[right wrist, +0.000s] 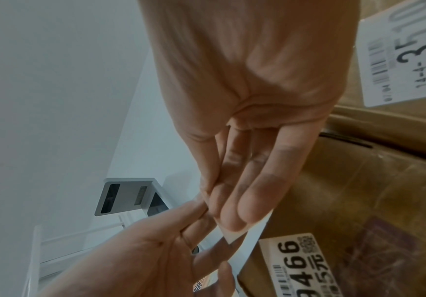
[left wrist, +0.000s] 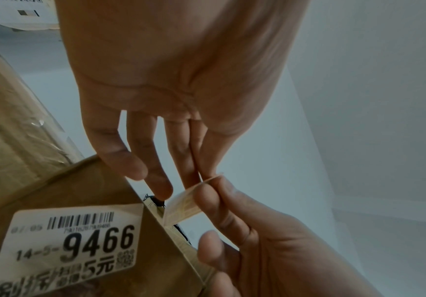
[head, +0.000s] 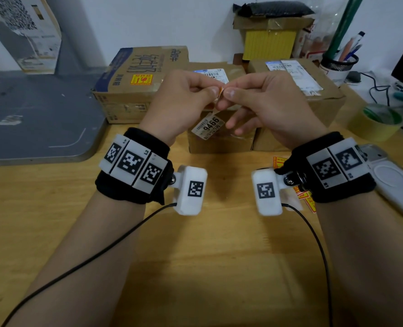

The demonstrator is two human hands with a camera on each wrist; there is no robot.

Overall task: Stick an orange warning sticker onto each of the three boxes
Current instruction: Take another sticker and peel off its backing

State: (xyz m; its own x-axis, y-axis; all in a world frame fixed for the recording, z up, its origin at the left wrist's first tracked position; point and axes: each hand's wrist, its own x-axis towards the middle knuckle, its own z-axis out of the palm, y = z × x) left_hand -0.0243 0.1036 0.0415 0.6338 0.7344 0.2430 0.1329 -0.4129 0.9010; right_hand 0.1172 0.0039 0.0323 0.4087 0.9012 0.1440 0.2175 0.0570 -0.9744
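Both hands are raised over the middle cardboard box (head: 219, 142), which carries a white 9466 label (left wrist: 74, 247). My left hand (head: 213, 92) and right hand (head: 228, 93) pinch one small orange sticker (head: 220, 92) between thumb and fingertips. In the left wrist view the sticker (left wrist: 183, 205) curls away from its backing. In the right wrist view a white backing corner (right wrist: 234, 234) shows under the right fingertips (right wrist: 232, 213). The left box (head: 125, 100) bears an orange sticker (head: 142, 79) on its top. The right box (head: 318, 100) shows only white shipping labels.
More orange stickers (head: 279, 161) lie on the wooden table under my right wrist. A white phone-like device (head: 394, 185) lies at the right edge, and a tape roll (head: 377, 121) beyond it. A grey mat (head: 35, 114) covers the left. A pen cup (head: 339, 64) stands at the back.
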